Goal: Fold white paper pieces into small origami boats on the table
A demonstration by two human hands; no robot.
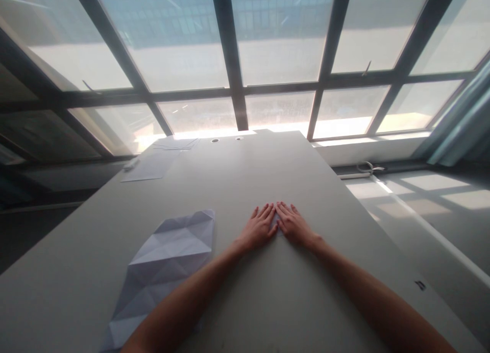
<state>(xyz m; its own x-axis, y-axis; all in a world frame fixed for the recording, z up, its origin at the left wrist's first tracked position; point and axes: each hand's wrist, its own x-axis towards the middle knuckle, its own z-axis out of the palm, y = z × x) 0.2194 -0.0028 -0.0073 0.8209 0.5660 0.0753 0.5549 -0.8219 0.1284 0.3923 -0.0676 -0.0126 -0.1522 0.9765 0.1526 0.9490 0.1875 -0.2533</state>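
Left hand (261, 226) and right hand (294, 224) lie flat, fingers forward, over a small paper piece (274, 219) on the white tabletop (275, 174). From them, a creased paper sheet (172, 261) lies at eight o'clock, smooth paper (153, 167) at ten.

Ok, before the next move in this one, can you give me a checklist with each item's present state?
1. Left grip palm down at the small paper: ok.
2. Right grip palm down there too: ok.
3. Small paper in full view: not ok, fingers cover much of it.
4. Its edges lined up: cannot tell, hidden.
5. Creased sheet apart from both grips: ok.
6. Left forearm off that sheet: cannot tell.
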